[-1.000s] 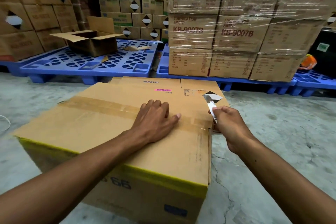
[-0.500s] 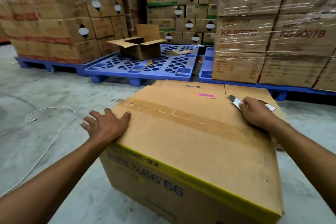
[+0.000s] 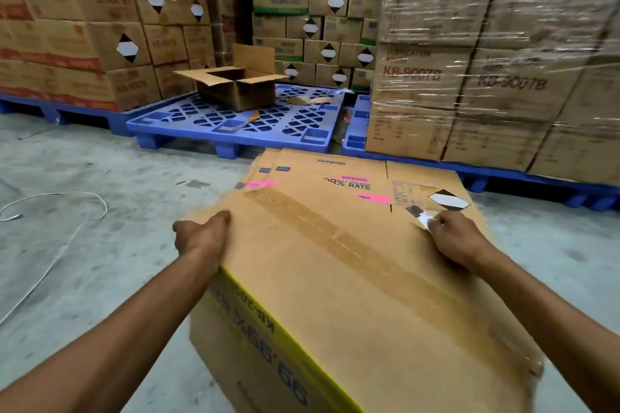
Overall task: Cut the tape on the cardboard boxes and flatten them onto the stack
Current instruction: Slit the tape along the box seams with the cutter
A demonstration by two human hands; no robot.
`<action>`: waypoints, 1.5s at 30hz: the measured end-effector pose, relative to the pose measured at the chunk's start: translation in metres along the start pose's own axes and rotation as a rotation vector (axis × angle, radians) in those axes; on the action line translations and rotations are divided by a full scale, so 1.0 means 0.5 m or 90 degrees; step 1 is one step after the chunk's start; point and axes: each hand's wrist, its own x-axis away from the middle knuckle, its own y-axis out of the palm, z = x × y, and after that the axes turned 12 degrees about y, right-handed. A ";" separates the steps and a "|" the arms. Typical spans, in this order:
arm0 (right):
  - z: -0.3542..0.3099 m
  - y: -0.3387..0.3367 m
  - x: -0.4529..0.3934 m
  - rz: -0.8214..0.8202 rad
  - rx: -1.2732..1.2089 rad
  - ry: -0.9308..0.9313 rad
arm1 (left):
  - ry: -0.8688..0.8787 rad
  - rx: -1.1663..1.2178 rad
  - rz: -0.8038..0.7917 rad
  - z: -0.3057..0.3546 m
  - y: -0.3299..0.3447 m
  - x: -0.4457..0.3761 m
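Concrete floor (image 3: 100, 278) runs to blue pallets (image 3: 235, 124) and wrapped cartons at the far side. Near centre stands the sealed cardboard box (image 3: 352, 295), brown tape (image 3: 335, 241) still crossing its top, with flattened cardboard (image 3: 302, 164) lying just behind it. The left hand (image 3: 201, 238) grips the box's left edge; the right hand (image 3: 459, 238) pinches a small cutter (image 3: 421, 216) at the far right corner. Judged step: positioning before cutting. Next, the blade needs to reach the tape.
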 end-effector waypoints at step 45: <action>0.035 -0.063 0.067 0.028 -0.404 0.125 | 0.412 -0.527 -0.320 0.115 0.165 0.081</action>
